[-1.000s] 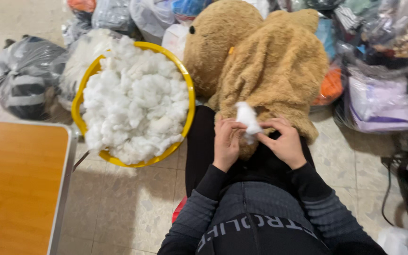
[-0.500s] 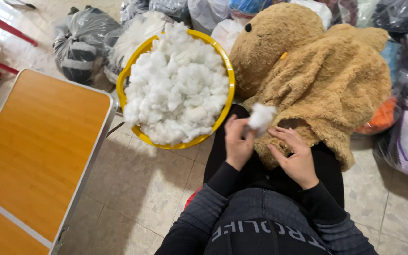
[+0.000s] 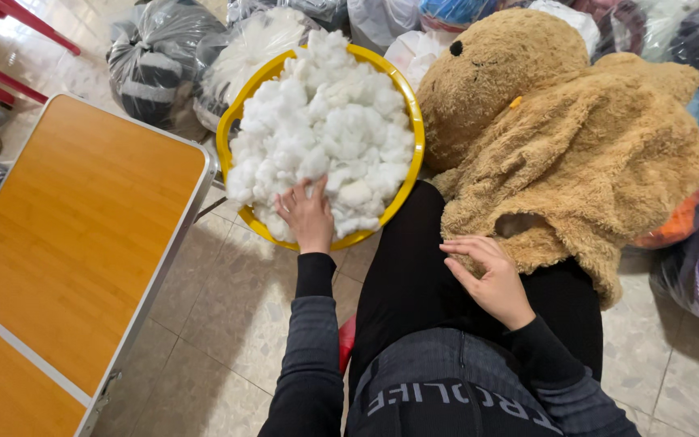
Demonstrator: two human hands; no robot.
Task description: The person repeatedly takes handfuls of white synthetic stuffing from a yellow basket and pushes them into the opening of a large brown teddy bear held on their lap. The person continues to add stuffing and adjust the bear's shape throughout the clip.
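Observation:
A big tan plush bear (image 3: pixel 560 137), limp and part-filled, lies across my lap and the floor. My right hand (image 3: pixel 487 275) rests on its lower edge beside a dark opening in the fur, fingers curled on the plush. A yellow tub (image 3: pixel 240 109) heaped with white stuffing fibre (image 3: pixel 325 121) stands on the floor to the left of the bear. My left hand (image 3: pixel 307 214) reaches into the near side of the tub, fingers spread into the fibre.
A wooden folding table (image 3: pixel 74 243) with a metal rim stands at my left. Stuffed plastic bags (image 3: pixel 151 61) crowd the back and the right side. Red furniture legs (image 3: pixel 2 40) show at the top left. The floor is speckled tile.
My left hand left the bear's opening, where it held a tuft of white fibre, and moved left into the tub. The tuft is no longer in view. The right hand stayed on the bear.

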